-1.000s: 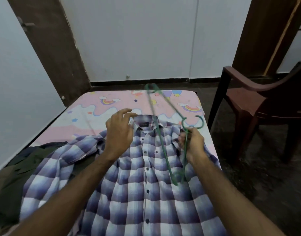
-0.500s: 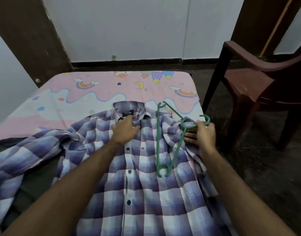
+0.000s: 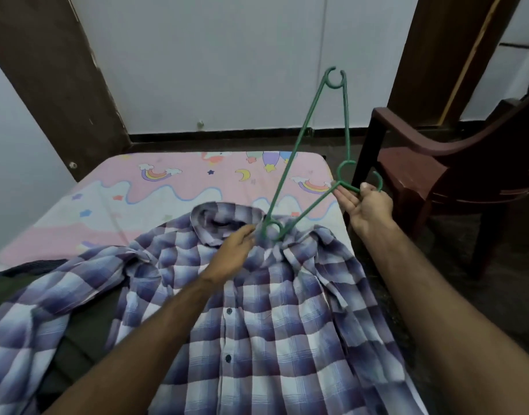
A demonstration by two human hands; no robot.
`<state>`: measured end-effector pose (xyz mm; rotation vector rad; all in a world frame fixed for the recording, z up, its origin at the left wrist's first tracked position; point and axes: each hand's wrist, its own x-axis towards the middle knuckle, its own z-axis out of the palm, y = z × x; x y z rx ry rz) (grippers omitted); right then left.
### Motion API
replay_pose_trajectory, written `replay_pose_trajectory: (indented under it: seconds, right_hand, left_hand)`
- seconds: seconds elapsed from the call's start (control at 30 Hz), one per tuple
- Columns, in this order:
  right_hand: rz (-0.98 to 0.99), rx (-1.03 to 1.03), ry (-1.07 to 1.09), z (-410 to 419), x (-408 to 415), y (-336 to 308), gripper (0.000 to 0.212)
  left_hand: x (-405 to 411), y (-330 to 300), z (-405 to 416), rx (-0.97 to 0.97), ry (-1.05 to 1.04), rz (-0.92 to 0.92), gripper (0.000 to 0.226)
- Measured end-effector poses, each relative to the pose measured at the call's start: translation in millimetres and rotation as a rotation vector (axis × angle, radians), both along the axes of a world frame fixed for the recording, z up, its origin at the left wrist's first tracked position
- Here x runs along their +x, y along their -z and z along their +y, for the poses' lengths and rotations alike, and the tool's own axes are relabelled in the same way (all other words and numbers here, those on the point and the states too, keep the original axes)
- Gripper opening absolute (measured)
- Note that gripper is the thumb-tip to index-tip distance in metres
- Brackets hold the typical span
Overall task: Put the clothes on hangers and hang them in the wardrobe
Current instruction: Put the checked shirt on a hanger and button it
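Observation:
A purple and white checked shirt (image 3: 266,319) lies buttoned, front up, on the bed, collar toward the far end. My right hand (image 3: 365,206) grips a green plastic hanger (image 3: 302,145) by the neck under its hook. The hanger stands tilted up, one looped end high in the air, the other looped end down at the shirt's collar. My left hand (image 3: 233,254) rests at the collar beside that lower end, fingers on the cloth at the neck opening; whether they pinch the fabric I cannot tell.
The bed has a pink sheet (image 3: 167,187) with rainbows and stars. Dark green clothes (image 3: 14,289) lie at the left under the shirt's sleeve. A brown plastic chair (image 3: 454,175) stands close on the right. White wall and brown posts are behind.
The hanger has been lifted off the shirt and swung upright, its lower end now at the collar. My left hand stayed at the collar, shifting slightly right.

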<state>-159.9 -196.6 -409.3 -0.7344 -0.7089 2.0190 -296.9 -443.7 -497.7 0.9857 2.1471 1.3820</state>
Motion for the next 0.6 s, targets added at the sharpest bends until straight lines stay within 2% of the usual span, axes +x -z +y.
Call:
replay_pose_trajectory:
  seconds: [0.13,0.23,0.3,0.43,0.53,0.6]
  right_hand:
    - [0.050,0.053,-0.046,-37.0,-0.3,-40.6,0.014]
    - [0.031,0.182,-0.102,-68.7,5.6,-66.4,0.011]
    - [-0.010,0.329,-0.180,-94.9,9.6,-82.9,0.012]
    - [-0.199,0.682,-0.362,-151.6,16.4,-103.2,0.014]
    - [-0.354,0.842,-0.490,-179.7,27.3,-107.5,0.012]
    - [-0.458,0.898,-0.585,-188.2,38.7,-106.7,0.010]
  left_hand:
    - [50.3,-25.1,-18.3,0.054,-0.062,-0.075,0.030]
    - [86.2,-34.3,-37.5,0.003,-0.011,0.165,0.033]
    - [112.0,-39.6,-47.6,-0.028,0.012,0.257,0.038]
    - [161.5,-55.7,-67.6,0.044,-0.052,0.280,0.043]
    - [196.3,-75.1,-87.6,0.135,0.045,0.254,0.042]
    - [221.5,-86.6,-102.8,0.168,0.127,0.224,0.031]
